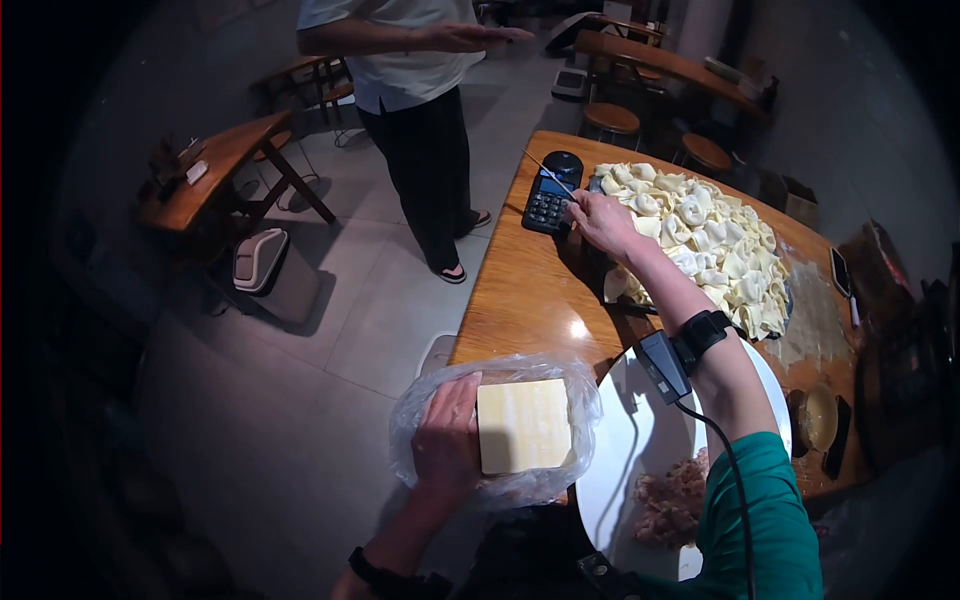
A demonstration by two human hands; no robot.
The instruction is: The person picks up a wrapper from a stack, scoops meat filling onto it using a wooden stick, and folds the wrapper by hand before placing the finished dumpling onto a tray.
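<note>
A square stack of pale yellow wrappers (524, 426) lies in a clear plastic bag (582, 392) at the table's near left edge. My left hand (447, 425) is at the stack's left side, inside the bag's rim, its fingers pressed together against the stack. Stretched across the table, my right hand (600, 220) is closed around a thin stick (546, 172). It is beside a black keypad device (548, 208) and the left edge of a big heap of folded dumplings (700, 235). Below my right arm, a white plate (620, 460) holds minced meat (672, 502).
A person (415, 110) stands beyond the table's left side, one hand held out. A phone (840, 272) and a yellowish oval object (820, 416) are at the right. A bin (275, 275) stands on the floor. Stools and tables are farther back.
</note>
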